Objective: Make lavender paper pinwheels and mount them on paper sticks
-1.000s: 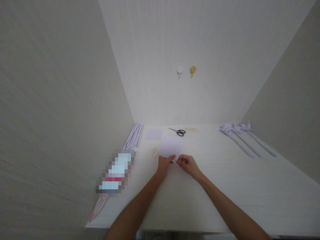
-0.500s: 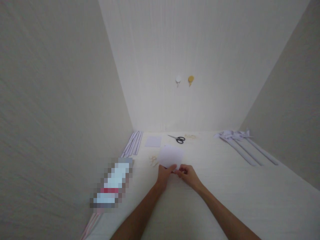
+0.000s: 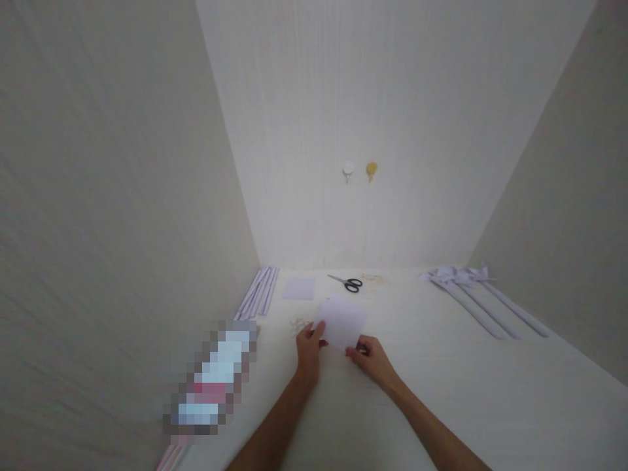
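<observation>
A small pale lilac paper sheet point(image 3: 342, 323) is held just above the white table point(image 3: 441, 392) in front of me. My left hand point(image 3: 310, 347) pinches its left edge. My right hand point(image 3: 371, 356) pinches its lower right corner. The sheet is tilted, with its far corner pointing away from me. Both arms reach in from the bottom of the view.
Black-handled scissors point(image 3: 347, 283) and another lilac paper square point(image 3: 299, 288) lie farther back. Rolled paper sticks point(image 3: 260, 292) lie at the back left, and paper pinwheels on sticks point(image 3: 478, 294) at the right. Small tan bits point(image 3: 299, 324) lie beside my left hand. Two hooks point(image 3: 360, 171) hang on the wall.
My hands have spread apart along the sheet, the left one moving to its left edge. The sheet has turned and tilted. The view has tipped downward a little.
</observation>
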